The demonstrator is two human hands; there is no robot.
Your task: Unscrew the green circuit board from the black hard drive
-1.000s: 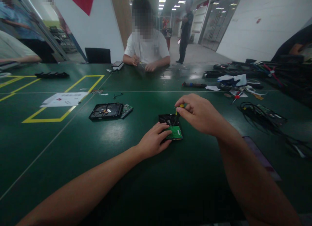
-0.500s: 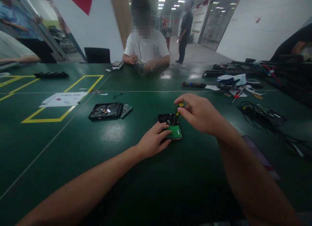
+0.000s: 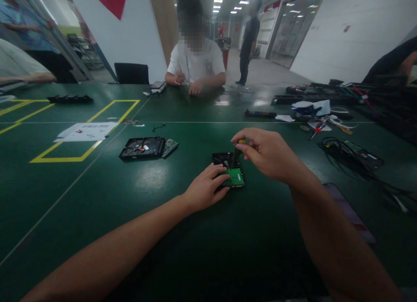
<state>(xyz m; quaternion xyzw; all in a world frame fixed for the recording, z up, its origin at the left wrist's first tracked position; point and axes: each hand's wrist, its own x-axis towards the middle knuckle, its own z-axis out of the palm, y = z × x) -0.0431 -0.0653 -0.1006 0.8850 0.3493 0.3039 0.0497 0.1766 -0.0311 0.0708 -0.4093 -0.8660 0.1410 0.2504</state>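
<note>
A hard drive [image 3: 223, 157] lies on the green table, its green circuit board [image 3: 237, 178] facing up. My left hand [image 3: 206, 185] grips the drive from its left side, fingers across the board and thumb along the near edge. Above the drive, my right hand [image 3: 263, 153] is closed around a screwdriver [image 3: 236, 152] with a yellow-and-dark handle. The screwdriver points down, nearly upright, with its tip by the far edge of the board. Exactly what the tip touches is too small to tell.
Left of my hands lie another opened drive [image 3: 143, 148] and a loose circuit board [image 3: 170, 147]. A paper sheet [image 3: 84, 132] with small parts sits farther left. Cables [image 3: 345, 156], a phone [image 3: 348, 211] and a second screwdriver [image 3: 317, 129] are on the right. Someone sits opposite.
My right fingers have shifted on the screwdriver's handle, covering more of its yellow top. My left hand and the hard drive stay in place.
</note>
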